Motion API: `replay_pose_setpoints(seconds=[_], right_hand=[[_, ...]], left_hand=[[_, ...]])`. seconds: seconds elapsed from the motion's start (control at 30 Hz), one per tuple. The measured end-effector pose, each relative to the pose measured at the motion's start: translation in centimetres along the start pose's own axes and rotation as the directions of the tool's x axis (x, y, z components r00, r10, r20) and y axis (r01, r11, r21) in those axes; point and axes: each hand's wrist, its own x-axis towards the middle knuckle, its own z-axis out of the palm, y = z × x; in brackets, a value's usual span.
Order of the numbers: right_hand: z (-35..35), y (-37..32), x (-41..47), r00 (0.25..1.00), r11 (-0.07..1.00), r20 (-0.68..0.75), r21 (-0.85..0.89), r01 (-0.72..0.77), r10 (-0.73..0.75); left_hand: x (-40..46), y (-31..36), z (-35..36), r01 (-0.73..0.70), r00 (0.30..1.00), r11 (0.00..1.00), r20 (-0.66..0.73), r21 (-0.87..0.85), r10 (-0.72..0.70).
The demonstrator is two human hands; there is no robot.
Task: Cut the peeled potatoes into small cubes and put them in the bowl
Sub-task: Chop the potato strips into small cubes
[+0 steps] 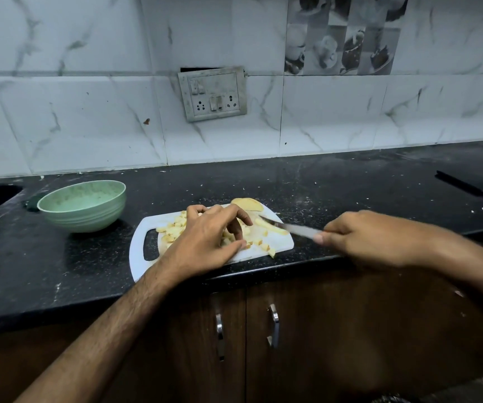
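Worktop: I am looking down at a black speckled stone counter, dusted with pale flecks, running along a wall of white marble-pattern tiles. A grimy switch-and-socket plate is hanging slightly crooked on the wall, with a patch of grey picture tiles up to its right. Brown cabinet doors with metal handles are sitting below the counter edge.

Cutting board: white plastic, lying at the counter's front edge and carrying scattered potato cubes, one longer strip and a larger potato piece at its far rim.

Left hand: hovering over the cubes, fingers curled downward around them, tips on the board.

Right hand: gripping a knife, the blade lying over the strip.

Bowl: pale green, standing on the counter just left of the board, no potato showing inside.
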Motion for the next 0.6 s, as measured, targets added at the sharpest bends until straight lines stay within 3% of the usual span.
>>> replay_pose_setpoints(seconds=[0.23,0.43,0.6], right_hand=[[1.8,3.2,5.8,0.989,0.916,-0.144,0.400,0.027,0.034],[4.9,2.0,10.4,0.922,0.881,-0.388,0.443,0.167,0.021],[6.6,2.2,12.2,0.884,0.817,-0.466,0.522,0.243,0.035]], left_hand=[[1.5,1.6,0.7,-0.151,0.984,0.972,0.124,0.179,0.130],[2.8,2.3,1.7,-0.261,0.954,0.951,0.197,0.165,0.228],[2.6,1.2,1.8,-0.175,0.978,0.976,0.136,0.127,0.157]])
